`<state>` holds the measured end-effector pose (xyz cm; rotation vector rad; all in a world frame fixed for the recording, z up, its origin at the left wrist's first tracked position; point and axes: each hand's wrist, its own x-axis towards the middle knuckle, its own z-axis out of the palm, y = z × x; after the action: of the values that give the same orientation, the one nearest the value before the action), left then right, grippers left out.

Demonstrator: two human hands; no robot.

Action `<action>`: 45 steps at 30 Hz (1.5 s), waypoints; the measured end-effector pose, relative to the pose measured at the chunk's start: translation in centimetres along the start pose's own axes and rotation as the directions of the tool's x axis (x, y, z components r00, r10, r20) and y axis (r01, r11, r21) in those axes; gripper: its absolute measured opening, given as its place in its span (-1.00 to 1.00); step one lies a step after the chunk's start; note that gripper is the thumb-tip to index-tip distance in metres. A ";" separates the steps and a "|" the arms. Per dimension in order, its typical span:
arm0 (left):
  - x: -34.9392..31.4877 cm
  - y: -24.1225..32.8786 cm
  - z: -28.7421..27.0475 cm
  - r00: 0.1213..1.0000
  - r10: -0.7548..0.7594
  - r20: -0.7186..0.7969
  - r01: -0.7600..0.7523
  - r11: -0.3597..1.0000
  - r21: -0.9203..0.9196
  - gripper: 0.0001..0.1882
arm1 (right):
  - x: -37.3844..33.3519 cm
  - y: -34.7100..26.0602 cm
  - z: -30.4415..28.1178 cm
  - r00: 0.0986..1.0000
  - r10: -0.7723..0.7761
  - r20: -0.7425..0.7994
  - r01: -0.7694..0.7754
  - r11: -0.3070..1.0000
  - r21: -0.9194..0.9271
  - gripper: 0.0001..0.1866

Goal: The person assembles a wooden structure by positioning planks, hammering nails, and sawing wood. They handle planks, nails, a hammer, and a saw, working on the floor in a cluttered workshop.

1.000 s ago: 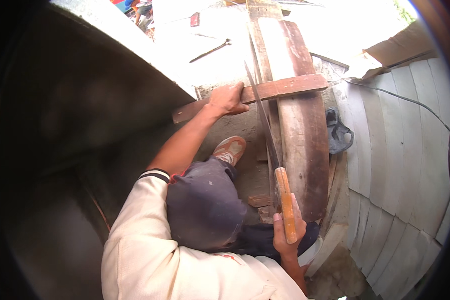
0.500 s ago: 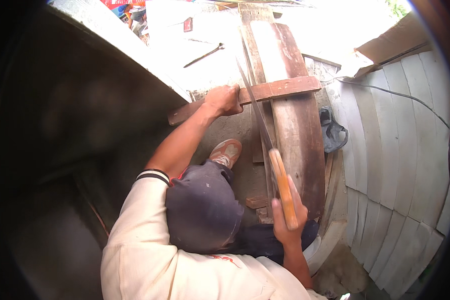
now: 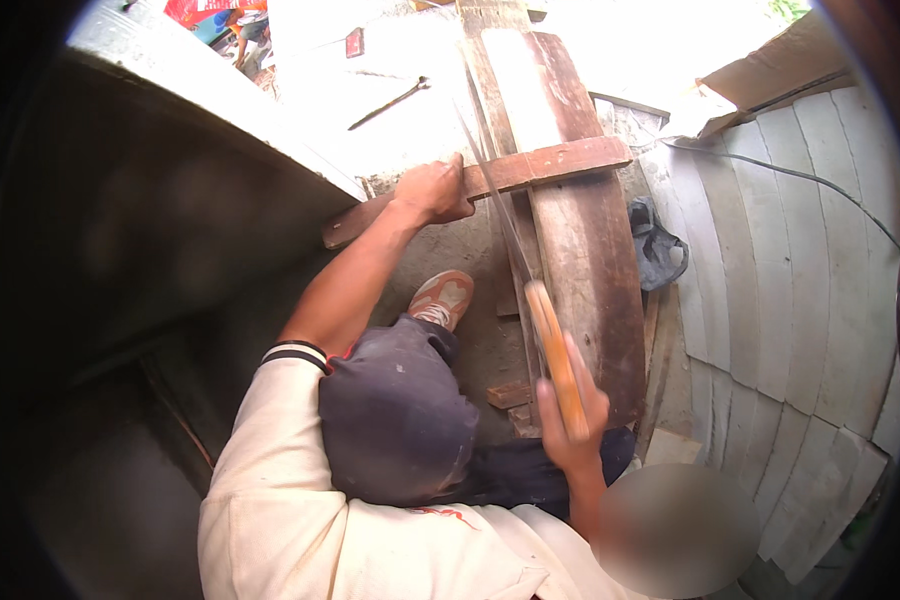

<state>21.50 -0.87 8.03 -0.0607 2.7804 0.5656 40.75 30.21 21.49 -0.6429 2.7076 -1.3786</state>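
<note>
at the lower edge, a cream shirt fills the near part of the view, with dark trousers just past it. right of the trousers' bent knee, the right hand is clamped around the orange-brown wooden handle of a handsaw. wood offcuts lie between that knee and a long weathered timber, and a salmon-and-white shoe stands a little farther on. the saw's thin blade slants up and away across a reddish-brown board; whether its teeth are sunk into the wood, i cannot tell. the left hand is closed tightly over the board, just left of the blade. the board itself lies crosswise on the timber. right of the timber sits a dark grey plastic bag, near overlapping grey slabs crossed by a black cable. farther off, a wrench lies on glaring pale ground, and at the far upper left a person is partly visible.
</note>
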 end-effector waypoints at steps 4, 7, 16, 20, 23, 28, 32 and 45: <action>-0.1 0.1 0.4 1.000 -0.003 0.017 0.003 1.000 -0.014 -0.44 | -1.6 -3.0 -2.7 0.999 -0.021 0.024 0.022 0.999 -0.034 -0.39; -0.4 0.4 0.5 0.999 0.031 0.008 -0.031 0.999 0.009 -0.45 | 3.2 -1.2 0.9 0.991 -0.112 -0.077 0.112 0.994 0.000 -0.37; -0.1 0.4 0.0 0.999 0.018 0.027 -0.018 1.000 -0.003 -0.48 | -2.6 -0.3 -1.9 0.999 -0.015 0.031 0.016 0.999 -0.042 -0.38; -0.2 0.8 0.1 0.997 -0.017 0.075 0.016 1.000 0.018 -0.46 | -1.1 -1.2 -1.7 0.994 -0.107 -0.004 0.107 0.994 -0.026 -0.39; -0.4 1.0 -0.1 0.997 -0.001 0.074 -0.001 0.999 0.033 -0.44 | 5.2 1.7 3.6 0.997 0.078 0.002 -0.078 0.991 0.110 -0.37; -0.1 0.6 -0.5 0.999 0.043 0.026 -0.044 0.998 0.044 -0.43 | 2.8 2.0 2.5 0.998 -0.006 -0.056 0.008 0.999 0.035 -0.37; 0.5 0.2 -0.1 0.996 0.022 0.082 -0.022 1.000 0.004 -0.43 | -5.0 -2.8 -4.4 0.997 0.022 0.074 -0.019 0.999 -0.039 -0.39; 0.2 0.2 -0.5 0.997 0.059 0.049 -0.060 0.998 0.015 -0.48 | -0.4 -0.6 -0.3 1.000 -0.015 0.004 0.015 0.999 -0.046 -0.41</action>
<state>21.15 -0.90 8.51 0.0389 2.7473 0.5512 41.23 30.27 22.14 -0.6698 2.7447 -1.3214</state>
